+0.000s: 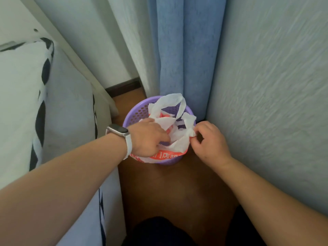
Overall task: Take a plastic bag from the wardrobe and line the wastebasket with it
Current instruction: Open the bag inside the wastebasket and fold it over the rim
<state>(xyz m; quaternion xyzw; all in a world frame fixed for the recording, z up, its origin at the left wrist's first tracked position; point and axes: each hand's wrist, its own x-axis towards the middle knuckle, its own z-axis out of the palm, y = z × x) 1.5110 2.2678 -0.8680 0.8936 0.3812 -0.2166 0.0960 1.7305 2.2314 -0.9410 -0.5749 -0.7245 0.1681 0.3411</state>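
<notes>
A small purple perforated wastebasket (137, 110) stands on the brown floor in the corner. A white plastic bag with red print (177, 137) sits in its opening, its near edge folded over the front rim and its two handles sticking up. My left hand (147, 137), with a watch on the wrist, reaches into the bag's mouth; its fingertips are hidden in the plastic. My right hand (208, 139) pinches the bag's right handle at the basket's right rim.
A bed with white and black-patterned bedding (44, 107) fills the left side. A blue curtain (184, 50) hangs behind the basket, and a pale wall (266, 103) closes the right. The strip of brown floor (174, 192) between them is narrow.
</notes>
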